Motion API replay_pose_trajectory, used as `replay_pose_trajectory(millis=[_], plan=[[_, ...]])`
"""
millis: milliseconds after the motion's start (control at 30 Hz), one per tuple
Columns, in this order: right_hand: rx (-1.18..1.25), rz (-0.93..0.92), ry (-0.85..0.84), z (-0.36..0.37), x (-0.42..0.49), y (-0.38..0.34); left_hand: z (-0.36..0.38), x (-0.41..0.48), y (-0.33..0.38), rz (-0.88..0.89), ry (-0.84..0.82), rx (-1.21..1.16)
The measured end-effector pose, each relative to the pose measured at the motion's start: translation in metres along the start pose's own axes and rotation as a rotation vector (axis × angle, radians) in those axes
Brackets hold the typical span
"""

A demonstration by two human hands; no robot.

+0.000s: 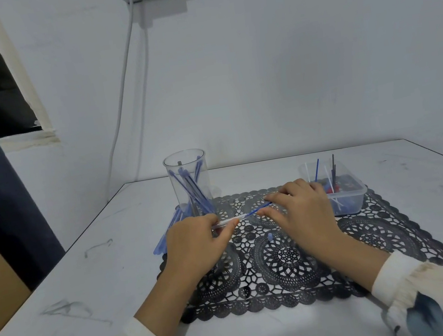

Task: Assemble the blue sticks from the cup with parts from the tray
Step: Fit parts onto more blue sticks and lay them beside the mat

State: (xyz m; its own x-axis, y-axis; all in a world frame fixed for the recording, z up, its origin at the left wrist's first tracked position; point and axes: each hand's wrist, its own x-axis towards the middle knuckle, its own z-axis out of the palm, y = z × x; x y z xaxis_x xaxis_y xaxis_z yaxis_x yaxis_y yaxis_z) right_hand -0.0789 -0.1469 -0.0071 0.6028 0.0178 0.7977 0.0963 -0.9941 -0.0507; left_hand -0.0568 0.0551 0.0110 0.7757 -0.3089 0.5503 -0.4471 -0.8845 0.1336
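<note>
A clear cup (188, 184) holding several blue sticks stands at the mat's back left corner. My left hand (195, 247) pinches a clear tube (229, 222) by its left end. My right hand (300, 213) grips a thin blue stick (256, 210) whose left end meets the tube's open end. Both are held low over the mat between the hands. A clear tray (344, 200) of small parts, with red and blue bits and a few upright sticks, sits just right of my right hand. A small blue cap (269, 236) lies on the mat below the stick.
A black lace mat (287, 259) covers the middle of the white table (89, 290). Several finished blue sticks (166, 231) lie in a pile left of the cup. A white cable (125, 81) hangs down the wall behind. A dark curtain is at far left.
</note>
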Motion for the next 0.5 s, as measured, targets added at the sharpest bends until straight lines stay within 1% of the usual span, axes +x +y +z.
replay_pose_trajectory(millis=[200,367,500], plan=[[0.038,0.002,-0.021,-0.0019,0.0006,-0.0006,-0.0007,0.0004,0.0011,0.0,-0.015,0.01],[0.108,-0.056,0.016,-0.0005,-0.001,-0.0021,-0.0006,0.0006,0.0019,0.0,-0.021,0.006],[0.206,-0.116,-0.02,0.0021,-0.0021,-0.0041,0.0,0.0001,0.0024,0.008,-0.026,0.026]])
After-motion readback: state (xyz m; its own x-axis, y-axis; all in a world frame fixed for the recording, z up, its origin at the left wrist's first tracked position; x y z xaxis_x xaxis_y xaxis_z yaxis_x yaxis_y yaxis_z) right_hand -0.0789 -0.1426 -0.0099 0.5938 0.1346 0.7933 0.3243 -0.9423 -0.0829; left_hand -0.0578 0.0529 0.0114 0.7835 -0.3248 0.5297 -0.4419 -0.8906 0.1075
